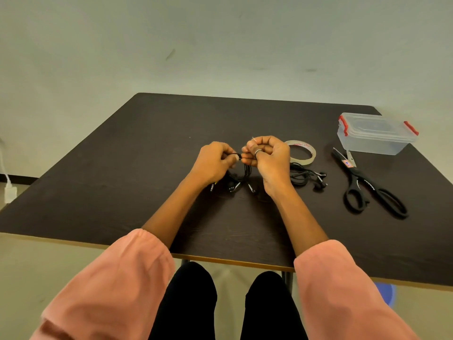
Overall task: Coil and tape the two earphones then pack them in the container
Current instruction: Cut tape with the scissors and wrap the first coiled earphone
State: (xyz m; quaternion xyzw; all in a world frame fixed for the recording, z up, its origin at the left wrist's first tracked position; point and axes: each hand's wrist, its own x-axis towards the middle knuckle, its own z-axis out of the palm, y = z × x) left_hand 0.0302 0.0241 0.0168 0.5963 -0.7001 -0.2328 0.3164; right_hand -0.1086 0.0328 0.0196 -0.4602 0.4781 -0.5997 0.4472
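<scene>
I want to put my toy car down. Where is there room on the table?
Bare table left of the left hand, and along the far edge. Crowded on the right: tape roll, second earphone, scissors, container.

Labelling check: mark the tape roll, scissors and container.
tape roll (pixel 309 148), head view, right side of ring.
scissors (pixel 356 176), head view, near pivot.
container (pixel 372 141), head view, front wall.

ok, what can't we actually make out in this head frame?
- Whether tape is on the held black coiled earphone: curled fingers of the left hand and right hand cover it.
- Part of the second black earphone bundle: behind the right wrist.
- Contents of the clear plastic container with red latches: translucent, lid on.
</scene>
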